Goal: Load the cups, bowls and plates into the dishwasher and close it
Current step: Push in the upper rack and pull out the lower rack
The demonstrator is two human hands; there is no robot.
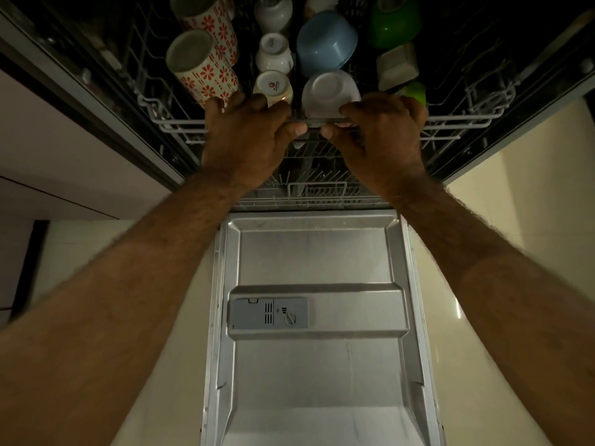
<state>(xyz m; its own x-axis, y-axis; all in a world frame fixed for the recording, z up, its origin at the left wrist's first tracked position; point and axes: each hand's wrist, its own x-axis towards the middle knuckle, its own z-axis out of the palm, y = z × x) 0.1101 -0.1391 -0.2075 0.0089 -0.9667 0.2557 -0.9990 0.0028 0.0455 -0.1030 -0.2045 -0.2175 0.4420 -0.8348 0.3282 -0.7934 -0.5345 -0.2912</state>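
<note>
evidently, in the head view, both grips are curled over the front bar of the upper rack [180,123] with thumbs tucked beneath. the left grip [244,140] and right grip [380,140] sit side by side at its middle, likely so the loaded rack slides straight. the rack sits at the dishwasher's mouth, above the open door [315,365]. its load stands bottoms-up to drain: red-flowered mugs [206,69] at left, white cups [273,53] in a row, a blue bowl [325,40], a white bowl [328,88] and a green bowl [392,24].
</note>
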